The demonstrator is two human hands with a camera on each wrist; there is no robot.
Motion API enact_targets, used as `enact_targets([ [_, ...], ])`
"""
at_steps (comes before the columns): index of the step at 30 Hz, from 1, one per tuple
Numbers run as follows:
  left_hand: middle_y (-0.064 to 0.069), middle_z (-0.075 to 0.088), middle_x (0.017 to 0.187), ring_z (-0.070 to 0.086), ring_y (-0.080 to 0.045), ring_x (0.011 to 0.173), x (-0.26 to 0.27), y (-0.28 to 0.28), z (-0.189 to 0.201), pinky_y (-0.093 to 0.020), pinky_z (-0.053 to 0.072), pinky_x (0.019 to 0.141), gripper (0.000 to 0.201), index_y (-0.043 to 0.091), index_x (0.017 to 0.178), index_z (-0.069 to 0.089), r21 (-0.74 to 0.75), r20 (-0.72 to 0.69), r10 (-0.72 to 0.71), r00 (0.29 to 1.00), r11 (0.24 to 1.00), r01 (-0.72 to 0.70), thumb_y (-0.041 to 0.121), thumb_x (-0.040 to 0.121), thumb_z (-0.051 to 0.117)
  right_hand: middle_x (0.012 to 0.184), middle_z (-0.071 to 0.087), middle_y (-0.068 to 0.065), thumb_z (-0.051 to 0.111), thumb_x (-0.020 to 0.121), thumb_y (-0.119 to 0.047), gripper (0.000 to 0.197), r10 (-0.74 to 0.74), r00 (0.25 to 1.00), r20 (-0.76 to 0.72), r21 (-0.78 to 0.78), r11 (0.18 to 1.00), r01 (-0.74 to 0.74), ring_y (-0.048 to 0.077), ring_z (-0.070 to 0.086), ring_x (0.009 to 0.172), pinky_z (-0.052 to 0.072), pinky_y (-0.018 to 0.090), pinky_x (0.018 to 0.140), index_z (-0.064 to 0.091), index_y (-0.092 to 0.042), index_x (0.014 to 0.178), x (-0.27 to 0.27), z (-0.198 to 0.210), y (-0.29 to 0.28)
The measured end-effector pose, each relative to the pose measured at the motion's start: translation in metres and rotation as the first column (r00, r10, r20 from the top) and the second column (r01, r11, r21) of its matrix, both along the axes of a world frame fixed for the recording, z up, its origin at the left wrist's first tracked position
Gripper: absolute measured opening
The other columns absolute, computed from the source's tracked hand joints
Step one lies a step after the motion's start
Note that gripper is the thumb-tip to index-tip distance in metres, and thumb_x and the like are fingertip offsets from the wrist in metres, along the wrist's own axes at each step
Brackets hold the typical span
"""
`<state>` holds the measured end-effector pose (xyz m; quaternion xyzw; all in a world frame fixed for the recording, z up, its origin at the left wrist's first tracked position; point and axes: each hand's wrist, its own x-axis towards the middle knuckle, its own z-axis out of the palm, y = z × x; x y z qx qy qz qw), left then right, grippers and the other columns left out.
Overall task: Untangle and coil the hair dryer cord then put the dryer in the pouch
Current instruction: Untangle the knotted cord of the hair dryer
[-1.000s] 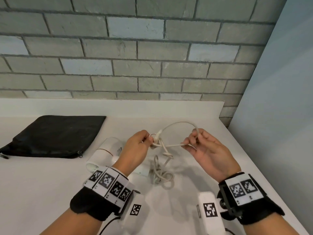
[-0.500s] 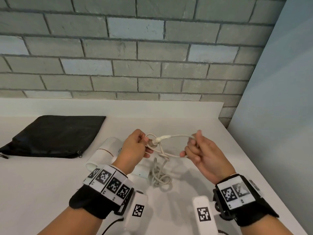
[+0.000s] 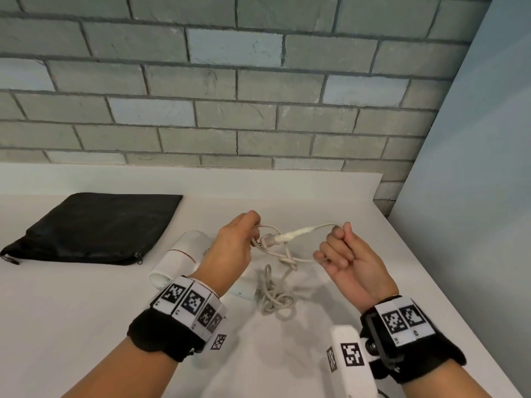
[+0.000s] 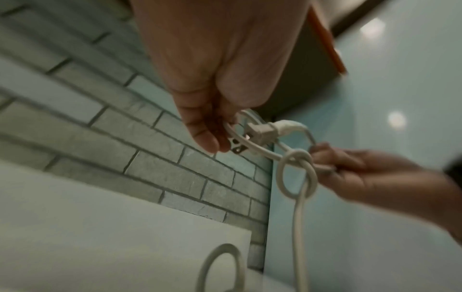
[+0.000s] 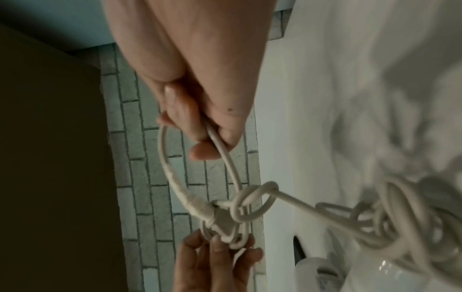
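Above the white bench's right half, left hand pinches the limp, light, cream rubber cord beside its plug; right hand grips its loop. Best held near the knot.

no readable text, only coded square markers on wristbands

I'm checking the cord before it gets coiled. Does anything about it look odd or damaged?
Yes. The cord is knotted between the left hand and right hand, with more tangles on the counter. Next to the plug it looks wrapped in tape.
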<state>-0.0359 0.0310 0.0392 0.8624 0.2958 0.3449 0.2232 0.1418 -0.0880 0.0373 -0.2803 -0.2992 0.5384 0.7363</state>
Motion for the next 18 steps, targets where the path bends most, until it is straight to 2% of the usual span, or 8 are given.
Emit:
enact_targets([
  [2, 0.008, 0.045, 0.077, 0.047, -0.004, 0.069, -0.001, -0.001, 0.001, -0.015, 0.044, 0.066, 0.033, 0.015, 0.092, 0.048, 0.037, 0.052, -0.069, 0.996, 0.997, 0.068, -0.014, 0.082, 0.036, 0.042, 0.021, -0.010, 0.073, 0.062, -0.053, 0.040, -0.008, 0.976, 0.219, -0.035, 0.999, 0.016, 0.006, 0.025, 0.037, 0.048, 0.023, 0.055, 0.062, -0.015, 0.067, -0.005, 0.007, -0.003],
  [3, 0.008, 0.045, 0.078, 0.047, -0.002, 0.069, -0.002, -0.001, 0.002, -0.010, 0.041, 0.065, 0.038, 0.020, 0.093, 0.047, 0.066, 0.070, -0.095, 0.993, 0.994, 0.091, -0.013, 0.079, 0.034, 0.041, 0.025, -0.011, 0.072, 0.062, -0.056, 0.044, -0.007, 0.936, 0.351, -0.039, 0.999, 0.022, 0.006, 0.029, 0.038, 0.048, 0.023, 0.057, 0.066, -0.013, 0.069, -0.007, 0.011, -0.006],
  [6, 0.003, 0.048, 0.081, 0.048, 0.003, 0.071, -0.006, 0.001, 0.007, -0.011, 0.041, 0.067, 0.040, 0.027, 0.093, 0.046, 0.108, 0.113, -0.132, 0.985, 0.987, 0.120, -0.005, 0.074, 0.030, 0.054, 0.046, 0.006, 0.069, 0.065, -0.056, 0.044, 0.002, 0.799, 0.601, 0.008, 1.000, -0.008, 0.013, 0.048, 0.058, 0.043, 0.022, 0.069, 0.071, -0.013, 0.074, -0.007, 0.019, -0.010],
  [8, 0.000, 0.051, 0.079, 0.050, -0.002, 0.068, -0.006, 0.002, 0.010, -0.008, 0.040, 0.065, 0.036, 0.025, 0.091, 0.048, 0.134, 0.115, -0.147, 0.982, 0.982, 0.132, -0.004, 0.074, 0.033, 0.065, 0.044, 0.013, 0.066, 0.072, -0.052, 0.035, 0.022, 0.774, 0.633, 0.055, 0.996, -0.073, 0.017, 0.044, 0.070, 0.037, 0.020, 0.072, 0.072, -0.018, 0.072, -0.007, 0.019, -0.011],
  [11, -0.006, 0.057, 0.077, 0.055, -0.011, 0.067, -0.005, 0.003, 0.014, -0.008, 0.045, 0.061, 0.031, 0.016, 0.086, 0.056, 0.126, 0.138, -0.167, 0.976, 0.981, 0.150, -0.006, 0.076, 0.037, 0.067, 0.054, -0.003, 0.065, 0.077, -0.043, 0.027, 0.090, 0.871, 0.483, 0.119, 0.979, -0.167, 0.009, 0.052, 0.072, 0.043, 0.018, 0.080, 0.068, -0.019, 0.067, -0.006, 0.014, -0.010],
  [13, -0.007, 0.062, 0.076, 0.060, -0.010, 0.067, -0.007, 0.006, 0.016, -0.012, 0.050, 0.063, 0.029, 0.006, 0.082, 0.064, 0.070, 0.225, -0.163, 0.961, 0.986, 0.151, -0.012, 0.075, 0.043, 0.068, 0.055, -0.009, 0.065, 0.078, -0.040, 0.026, 0.101, 0.897, 0.430, 0.129, 0.977, -0.172, 0.009, 0.054, 0.072, 0.043, 0.027, 0.093, 0.065, -0.018, 0.065, -0.001, 0.012, -0.011],
  [15, -0.006, 0.066, 0.076, 0.064, -0.014, 0.069, -0.011, 0.008, 0.022, -0.016, 0.053, 0.067, 0.028, 0.004, 0.081, 0.069, 0.029, 0.293, -0.144, 0.945, 0.989, 0.142, -0.014, 0.073, 0.049, 0.070, 0.053, -0.009, 0.066, 0.076, -0.045, 0.029, 0.038, 0.851, 0.524, 0.095, 0.990, -0.102, 0.010, 0.050, 0.073, 0.038, 0.035, 0.097, 0.064, -0.018, 0.065, 0.004, 0.013, -0.011],
  [18, -0.005, 0.068, 0.078, 0.067, -0.017, 0.075, -0.015, 0.010, 0.029, -0.016, 0.054, 0.072, 0.029, 0.008, 0.080, 0.072, -0.046, 0.321, -0.146, 0.936, 0.985, 0.169, -0.017, 0.074, 0.057, 0.088, 0.050, -0.006, 0.066, 0.071, -0.054, 0.032, -0.035, 0.706, 0.708, 0.014, 0.999, 0.036, 0.004, 0.052, 0.084, 0.041, 0.020, 0.085, 0.067, -0.022, 0.065, 0.011, 0.018, -0.013],
])
